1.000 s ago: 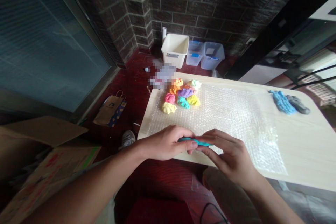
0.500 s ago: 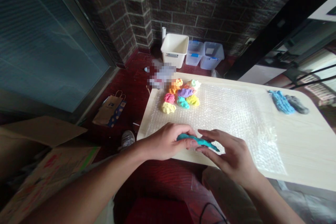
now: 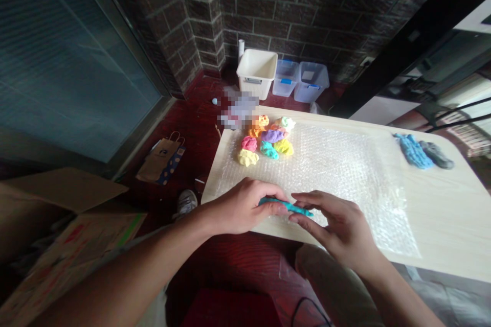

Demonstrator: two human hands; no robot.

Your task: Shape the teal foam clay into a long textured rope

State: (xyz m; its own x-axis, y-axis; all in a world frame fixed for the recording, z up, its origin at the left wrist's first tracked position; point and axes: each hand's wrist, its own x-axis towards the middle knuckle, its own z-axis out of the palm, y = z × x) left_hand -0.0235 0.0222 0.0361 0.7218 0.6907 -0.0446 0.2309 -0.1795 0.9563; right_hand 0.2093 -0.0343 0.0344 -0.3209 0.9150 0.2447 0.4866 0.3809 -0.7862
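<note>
A thin, soft teal strip [image 3: 299, 209] is held between two bare hands, at the near edge of a pale wooden table [image 3: 456, 214]. Compared with half a second ago, its free end droops less and reaches less far to the right, and the strip looks straighter. The left hand [image 3: 243, 208] remains closed, pinching the strip between thumb and fingers. The right hand [image 3: 343, 222] is partly open, thumb and fingers parted around the free end; whether they touch it is unclear. Colorful soft clumps [image 3: 272, 136] sit together on bubble wrap [image 3: 330, 163], unchanged, while a blue clump [image 3: 414, 150] and a gray clump [image 3: 437, 155] lie at the table's right. The strip's other end is hidden in the left hand. Pixelation blurs a patch [image 3: 240, 111] by the table's far left corner, and a cardboard box [image 3: 76, 250] is cut off at left.
</note>
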